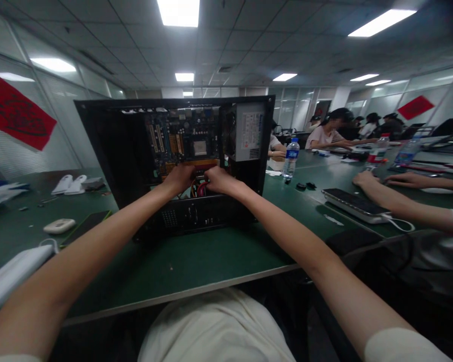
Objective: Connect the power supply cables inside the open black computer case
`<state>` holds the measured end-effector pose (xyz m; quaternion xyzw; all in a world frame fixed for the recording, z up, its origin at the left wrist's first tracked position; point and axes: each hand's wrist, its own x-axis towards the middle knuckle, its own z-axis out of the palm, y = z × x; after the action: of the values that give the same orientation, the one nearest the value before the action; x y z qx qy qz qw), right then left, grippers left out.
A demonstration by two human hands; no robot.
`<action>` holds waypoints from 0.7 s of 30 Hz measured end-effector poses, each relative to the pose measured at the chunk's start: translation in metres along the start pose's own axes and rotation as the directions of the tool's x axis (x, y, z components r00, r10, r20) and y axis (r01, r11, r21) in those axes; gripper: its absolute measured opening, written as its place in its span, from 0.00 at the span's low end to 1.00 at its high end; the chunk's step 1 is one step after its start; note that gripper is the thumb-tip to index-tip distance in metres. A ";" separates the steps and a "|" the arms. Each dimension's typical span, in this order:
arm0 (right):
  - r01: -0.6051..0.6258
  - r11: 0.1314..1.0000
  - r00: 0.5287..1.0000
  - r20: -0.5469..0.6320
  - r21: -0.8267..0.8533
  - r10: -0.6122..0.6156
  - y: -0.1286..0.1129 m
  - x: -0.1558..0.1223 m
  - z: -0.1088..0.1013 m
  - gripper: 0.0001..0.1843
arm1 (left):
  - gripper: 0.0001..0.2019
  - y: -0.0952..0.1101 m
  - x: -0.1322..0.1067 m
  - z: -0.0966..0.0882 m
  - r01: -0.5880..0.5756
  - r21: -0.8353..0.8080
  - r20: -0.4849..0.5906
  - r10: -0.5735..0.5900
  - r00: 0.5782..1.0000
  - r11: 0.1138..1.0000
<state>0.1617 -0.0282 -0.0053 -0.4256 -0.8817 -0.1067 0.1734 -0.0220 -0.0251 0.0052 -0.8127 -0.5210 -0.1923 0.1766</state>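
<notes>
A black computer case [196,206] stands upright on the green table, its open side facing me. Inside it are a motherboard [186,131] with slots and a square metal-topped chip [200,147], and a grey power supply [248,133] at the upper right. Both of my hands reach into the lower part of the case, at the board's bottom edge. My left hand [179,178] is closed, fingers curled. Close beside it, my right hand [221,180] is closed too. Red and orange cables [201,190] run between and below them. Whatever the fingers grip is too small and dark to name.
Left on the green table [166,261] lie a white rounded case [59,226], a phone [85,227] and a white device [17,274]. At right are a water bottle [291,160], a dark-topped device with a white cable [357,205], and another person's hands [366,180].
</notes>
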 end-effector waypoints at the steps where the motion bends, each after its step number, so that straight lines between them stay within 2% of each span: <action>1: -0.004 1.000 1.000 0.005 0.002 0.004 0.000 0.000 0.000 0.13 | 0.13 0.000 0.000 -0.001 0.017 0.011 0.014 -0.017 1.000 1.000; 4: -0.011 1.000 1.000 0.006 0.008 0.011 0.001 0.002 0.001 0.13 | 0.08 0.001 0.000 -0.003 0.038 0.041 0.054 -0.040 0.998 0.998; 10: 0.004 1.000 1.000 -0.007 0.009 -0.004 0.002 0.003 0.003 0.13 | 0.08 0.003 0.000 -0.004 0.001 0.099 0.089 -0.010 0.996 0.995; 16: -0.003 1.000 1.000 0.005 0.014 0.003 0.002 0.004 0.007 0.13 | 0.09 0.003 -0.001 -0.001 -0.011 0.089 0.095 0.003 0.996 0.996; 21: 0.022 0.999 0.999 0.034 0.023 -0.023 0.000 0.004 0.004 0.13 | 0.09 0.002 -0.003 0.001 0.011 0.041 0.053 -0.013 0.999 0.999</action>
<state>0.1583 -0.0241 -0.0078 -0.4155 -0.8904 -0.0913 0.1619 -0.0207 -0.0279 0.0032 -0.8105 -0.5343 -0.1610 0.1781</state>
